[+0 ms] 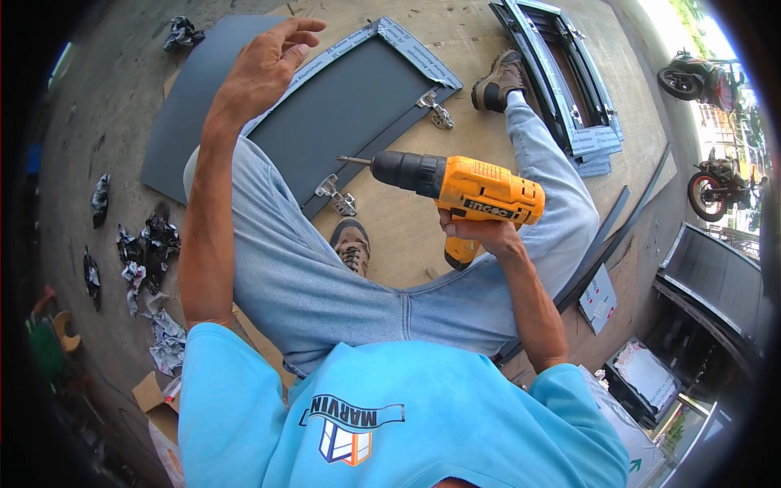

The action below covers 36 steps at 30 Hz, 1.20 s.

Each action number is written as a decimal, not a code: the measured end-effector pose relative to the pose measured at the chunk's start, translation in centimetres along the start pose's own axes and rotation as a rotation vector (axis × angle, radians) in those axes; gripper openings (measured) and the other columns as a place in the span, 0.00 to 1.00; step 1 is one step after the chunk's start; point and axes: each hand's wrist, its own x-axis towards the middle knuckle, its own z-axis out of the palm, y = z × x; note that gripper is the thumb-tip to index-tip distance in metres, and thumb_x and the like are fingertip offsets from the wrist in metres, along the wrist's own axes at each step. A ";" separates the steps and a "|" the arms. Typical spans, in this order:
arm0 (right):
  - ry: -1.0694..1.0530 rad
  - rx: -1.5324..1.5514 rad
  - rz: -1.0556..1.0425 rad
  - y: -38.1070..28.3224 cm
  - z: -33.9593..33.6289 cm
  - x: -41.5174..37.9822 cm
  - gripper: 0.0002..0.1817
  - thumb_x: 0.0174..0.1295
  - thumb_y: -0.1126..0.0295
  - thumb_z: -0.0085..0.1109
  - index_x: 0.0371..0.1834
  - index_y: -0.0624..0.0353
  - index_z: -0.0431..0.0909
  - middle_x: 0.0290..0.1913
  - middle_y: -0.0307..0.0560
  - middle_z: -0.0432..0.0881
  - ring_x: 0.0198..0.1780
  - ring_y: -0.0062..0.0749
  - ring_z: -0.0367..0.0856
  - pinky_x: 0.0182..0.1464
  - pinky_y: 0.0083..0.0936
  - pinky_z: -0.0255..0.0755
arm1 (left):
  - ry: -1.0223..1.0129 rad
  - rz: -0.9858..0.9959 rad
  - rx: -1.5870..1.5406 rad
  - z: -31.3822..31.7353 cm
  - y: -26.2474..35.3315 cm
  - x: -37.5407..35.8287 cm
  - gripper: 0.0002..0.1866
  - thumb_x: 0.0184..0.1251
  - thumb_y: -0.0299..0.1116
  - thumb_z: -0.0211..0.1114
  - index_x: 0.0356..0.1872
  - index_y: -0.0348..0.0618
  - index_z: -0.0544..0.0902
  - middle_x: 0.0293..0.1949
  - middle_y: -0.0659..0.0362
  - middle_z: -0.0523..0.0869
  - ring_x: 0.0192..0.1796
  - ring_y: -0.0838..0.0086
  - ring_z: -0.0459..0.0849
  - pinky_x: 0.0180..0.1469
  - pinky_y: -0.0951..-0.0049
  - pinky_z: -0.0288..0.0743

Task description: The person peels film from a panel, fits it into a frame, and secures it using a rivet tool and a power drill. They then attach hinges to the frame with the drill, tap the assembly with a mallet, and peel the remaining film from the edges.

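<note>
A yellow and black cordless drill (488, 187) is held in my right hand (488, 236), its bit pointing left above my lap. My left hand (264, 69) is raised over the panel's upper left side, fingers apart and holding nothing. Below lies a dark grey panel (350, 114) with a frame edge wrapped in printed protective film. Two metal hinges are fixed along its near edge: one hinge (335, 193) is close to the drill bit, the other hinge (437, 108) nearer the panel's right corner.
Stacked frames (561, 77) lie beyond my shoe at the upper right. Crumpled film (150, 248) litters the floor at left. Dark strips (610, 228) lie to the right. Two motorcycles (708, 191) stand farther right. A grey sheet (183, 106) is under the panel's left side.
</note>
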 end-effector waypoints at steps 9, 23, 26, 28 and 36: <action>0.055 0.051 0.036 0.5 0.1 -0.1 0.21 0.41 0.79 0.65 0.43 0.60 0.78 0.31 0.41 0.80 0.29 0.23 0.78 0.35 0.23 0.75 | -0.271 0.121 -0.010 1.6 1.3 -0.4 0.31 0.52 0.56 0.68 0.52 0.47 0.79 0.46 0.53 0.83 0.53 0.62 0.80 0.58 0.58 0.72; 0.106 0.103 0.107 0.4 0.6 -0.1 0.26 0.41 0.83 0.62 0.49 0.58 0.76 0.39 0.49 0.83 0.35 0.36 0.83 0.42 0.36 0.78 | -0.787 0.291 0.008 9.1 7.0 -3.6 0.36 0.36 0.51 0.79 0.47 0.40 0.77 0.40 0.55 0.81 0.48 0.64 0.79 0.57 0.64 0.70; 0.043 -0.016 0.156 0.4 0.2 -0.1 0.24 0.48 0.79 0.62 0.53 0.58 0.73 0.39 0.45 0.82 0.37 0.29 0.83 0.46 0.29 0.77 | -0.734 0.272 0.030 9.6 6.8 -4.1 0.34 0.36 0.51 0.79 0.44 0.41 0.77 0.38 0.57 0.81 0.46 0.65 0.80 0.55 0.64 0.70; 0.111 -0.075 0.199 0.1 0.7 0.0 0.23 0.44 0.81 0.63 0.48 0.56 0.76 0.39 0.46 0.83 0.36 0.32 0.83 0.46 0.34 0.76 | -0.572 0.392 0.173 10.1 6.8 -4.5 0.33 0.36 0.51 0.79 0.42 0.41 0.77 0.36 0.58 0.81 0.45 0.65 0.80 0.52 0.64 0.70; 0.096 0.016 0.160 0.3 1.2 0.0 0.27 0.45 0.82 0.63 0.52 0.54 0.75 0.41 0.47 0.82 0.37 0.31 0.83 0.45 0.34 0.78 | -0.798 0.243 -0.094 9.8 6.7 -3.8 0.22 0.34 0.31 0.71 0.38 0.43 0.79 0.28 0.58 0.82 0.32 0.66 0.81 0.40 0.68 0.75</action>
